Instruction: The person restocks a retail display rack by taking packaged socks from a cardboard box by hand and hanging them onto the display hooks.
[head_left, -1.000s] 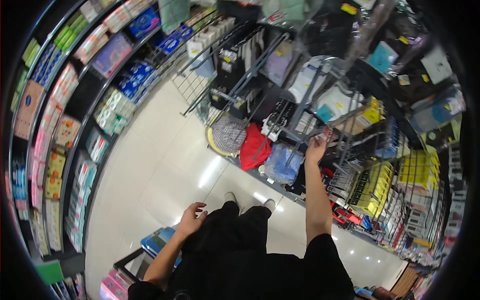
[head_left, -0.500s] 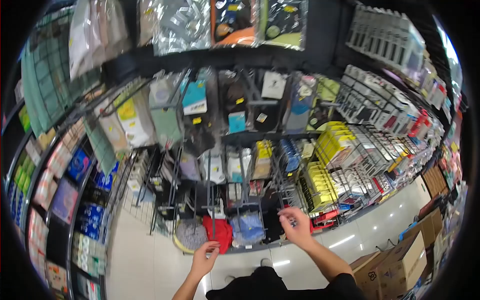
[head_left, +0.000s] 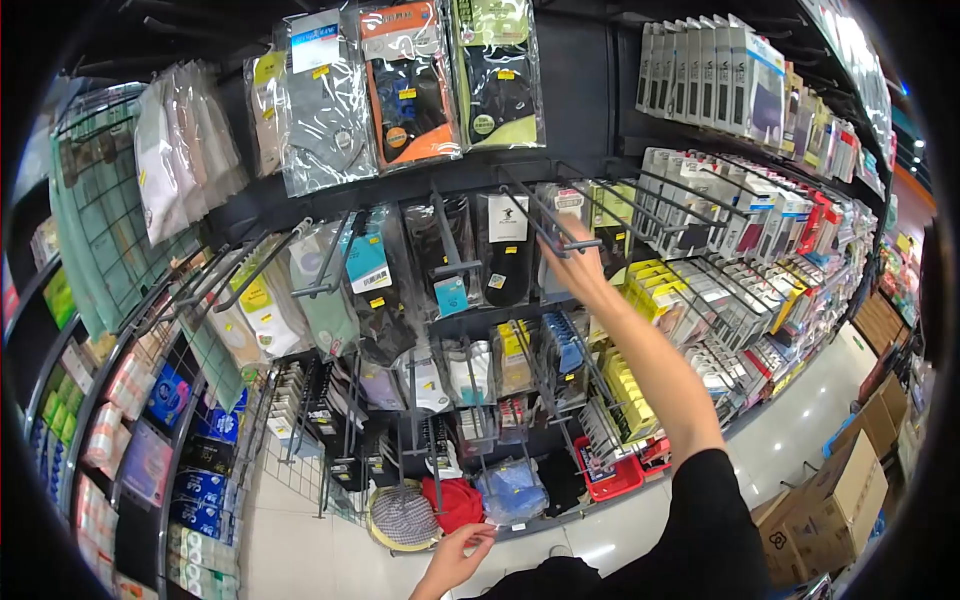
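Note:
My right hand (head_left: 572,258) is raised at the middle row of hanging packets, at the front end of a metal hook (head_left: 578,245). Its fingers are curled in front of a packet of socks (head_left: 568,203); what they close on is partly hidden. To the left hangs a black sock packet with a white card (head_left: 508,220). Low down, my left hand (head_left: 455,560) has thumb and fingertips pinched together; anything between them is too small to name. Just above it lie a red cloth item (head_left: 455,503) and a bluish bagged item (head_left: 512,490).
Large sock packets (head_left: 410,85) hang above. Rows of boxed packs (head_left: 710,75) fill the right side, and shelves of packaged goods (head_left: 130,380) stand left. Metal hooks jut toward me. A red basket (head_left: 612,480) sits low, and a cardboard box (head_left: 825,510) is on the floor at right.
My right hand has risen from near the bottom of the rack to the middle row of packets. My left hand has shifted slightly right and down in view. The view has tilted up.

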